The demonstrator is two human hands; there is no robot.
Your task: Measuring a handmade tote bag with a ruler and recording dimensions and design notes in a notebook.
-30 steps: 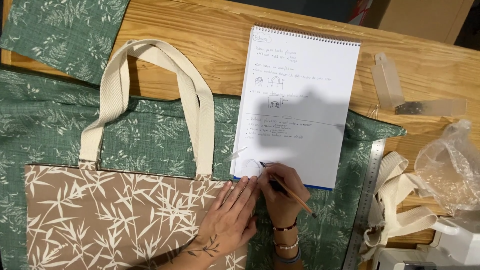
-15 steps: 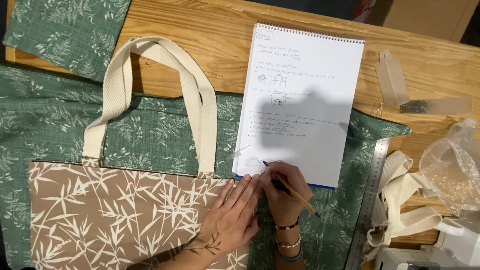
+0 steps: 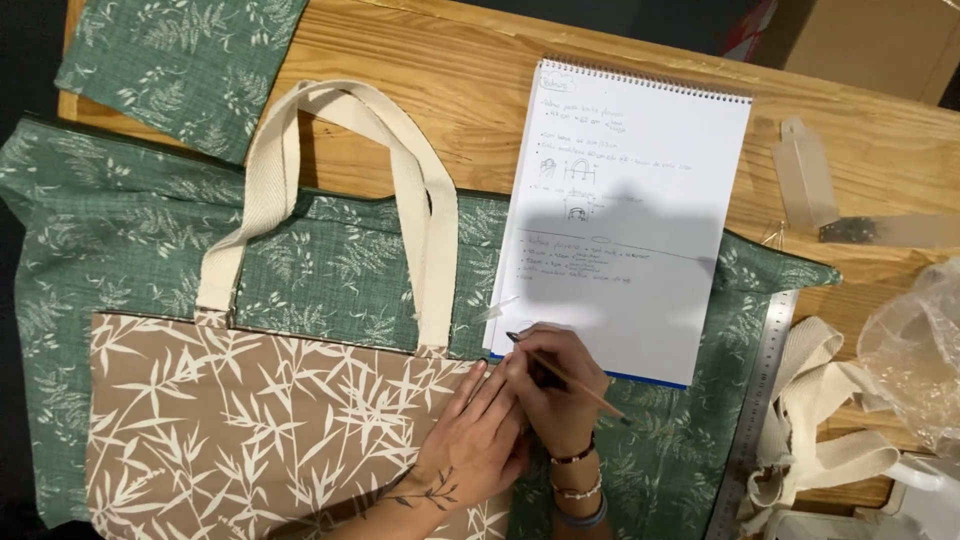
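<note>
My right hand (image 3: 560, 395) grips a pencil (image 3: 565, 378) with its tip on the lower left corner of a white spiral notepad (image 3: 640, 230) covered in handwriting and small sketches. My left hand (image 3: 478, 435) lies flat beside it, fingers together, resting on the brown leaf-print panel of a tote bag (image 3: 260, 430) and touching the right hand. The bag's cream webbing handles (image 3: 420, 210) arch up over green leaf-print fabric (image 3: 110, 250).
A metal ruler (image 3: 755, 410) lies at the right of the fabric. Cream webbing strap (image 3: 810, 420) and crumpled clear plastic (image 3: 915, 350) sit at the right edge. A clear plastic sleeve (image 3: 805, 185) and a second green fabric piece (image 3: 170, 65) lie on the wooden table (image 3: 420, 60).
The hands stay in place at the notepad's lower corner; the pencil tip shifts only slightly. The view has drifted a little.
</note>
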